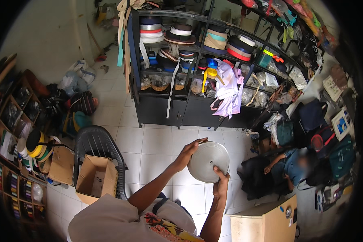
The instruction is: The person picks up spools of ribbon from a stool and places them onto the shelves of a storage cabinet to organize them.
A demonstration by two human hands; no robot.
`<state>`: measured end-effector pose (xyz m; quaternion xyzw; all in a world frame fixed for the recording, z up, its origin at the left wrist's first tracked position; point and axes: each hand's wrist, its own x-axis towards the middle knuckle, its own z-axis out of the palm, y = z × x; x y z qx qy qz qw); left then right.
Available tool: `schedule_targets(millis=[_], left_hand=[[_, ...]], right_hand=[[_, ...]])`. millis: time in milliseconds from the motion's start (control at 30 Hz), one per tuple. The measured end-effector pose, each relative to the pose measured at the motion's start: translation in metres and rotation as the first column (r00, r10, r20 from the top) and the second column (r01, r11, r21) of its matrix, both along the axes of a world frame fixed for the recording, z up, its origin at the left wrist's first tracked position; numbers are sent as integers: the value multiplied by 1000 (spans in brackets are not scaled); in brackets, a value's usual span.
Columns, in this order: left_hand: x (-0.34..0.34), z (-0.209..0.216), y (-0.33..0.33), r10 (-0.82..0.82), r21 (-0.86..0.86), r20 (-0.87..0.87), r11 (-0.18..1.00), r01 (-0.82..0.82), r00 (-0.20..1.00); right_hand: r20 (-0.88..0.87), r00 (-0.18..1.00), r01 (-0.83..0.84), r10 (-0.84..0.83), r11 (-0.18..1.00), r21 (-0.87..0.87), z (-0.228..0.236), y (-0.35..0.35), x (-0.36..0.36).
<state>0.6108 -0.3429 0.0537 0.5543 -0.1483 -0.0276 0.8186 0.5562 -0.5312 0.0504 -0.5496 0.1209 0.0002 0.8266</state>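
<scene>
A flat, round, pale grey disc (205,161), which looks like a tightly wound roll of webbing, is held out in front of me, its face turned up. A small dark hole marks its centre. My left hand (189,154) grips the upper left rim, with part of its fingers hidden behind the roll. On the lower right edge my right hand (220,180) is closed, its thumb lying on the face and the other fingers underneath. The roll is above the tiled floor (153,169).
Ahead stands a black shelf unit (157,109) with rolls of webbing (181,34) and bags. At left are a black plastic chair (94,137) and an open cardboard box (84,177). A person (296,165) sits at right, beyond a wooden table (278,220).
</scene>
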Motion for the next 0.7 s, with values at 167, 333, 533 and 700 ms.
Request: schedule_targets(millis=[167,333,533,700], left_hand=[[57,-6,-4,303,32,-24,953,-302,953],[111,-2,24,289,-63,-128,952,-299,949],[198,-11,70,333,-131,-118,929,-347,936],[273,-11,120,506,-143,-74,848,-511,859]], right_hand=[[22,988,-154,156,985,-75,12,-5,82],[18,963,-270,270,963,-6,2,15,168],[38,941,-336,336,942,-14,4,59,269],[33,919,-391,392,919,-47,7,100,343]])
